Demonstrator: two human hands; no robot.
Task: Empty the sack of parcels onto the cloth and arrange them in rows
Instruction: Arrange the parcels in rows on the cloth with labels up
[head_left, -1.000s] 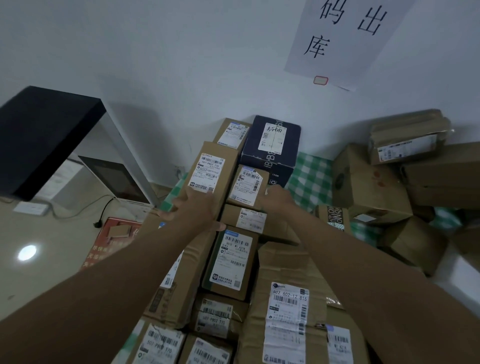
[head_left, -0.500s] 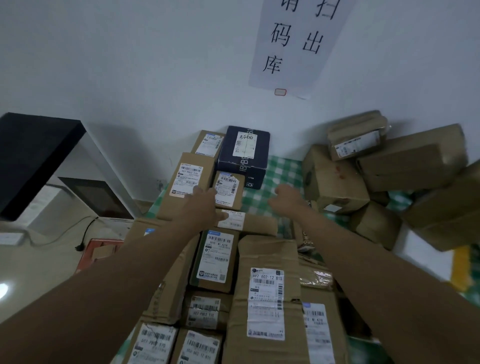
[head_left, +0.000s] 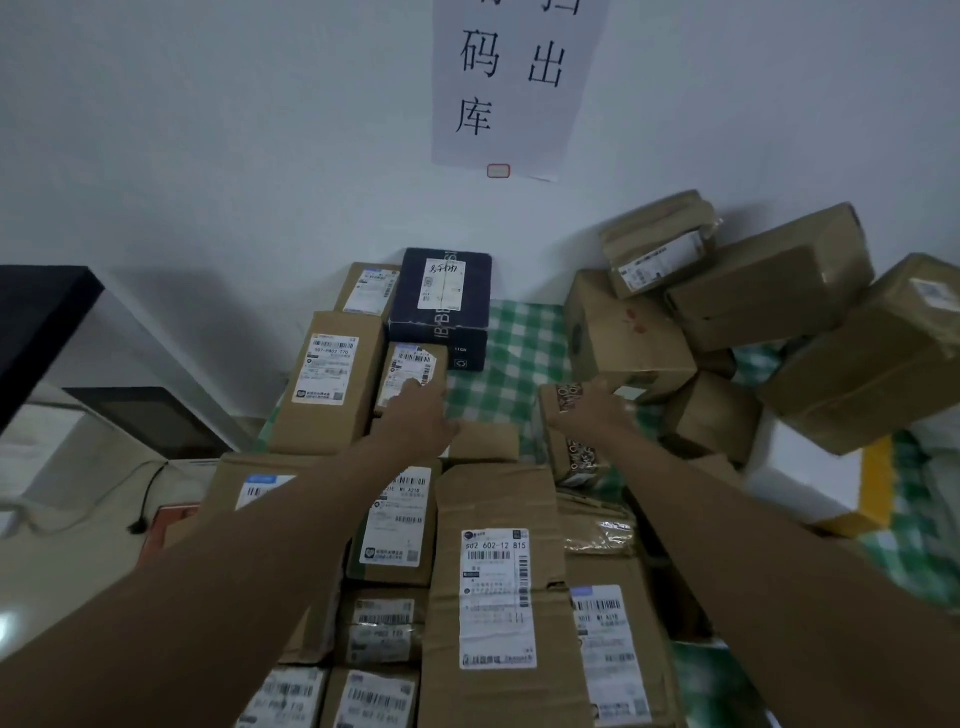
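Having left the small box (head_left: 413, 371), the right hand (head_left: 584, 413) now closes its grip on a printed parcel (head_left: 563, 400) while the left hand (head_left: 415, 415) rests flat, fingers spread, extending the row.

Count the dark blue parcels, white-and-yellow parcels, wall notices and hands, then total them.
Dark blue parcel: 1
White-and-yellow parcel: 1
Wall notice: 1
Hands: 2, left hand and right hand, which grips a patterned parcel
Total: 5

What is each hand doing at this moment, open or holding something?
Left hand: open, fingers resting on a small labelled box.
Right hand: grips a small patterned parcel.
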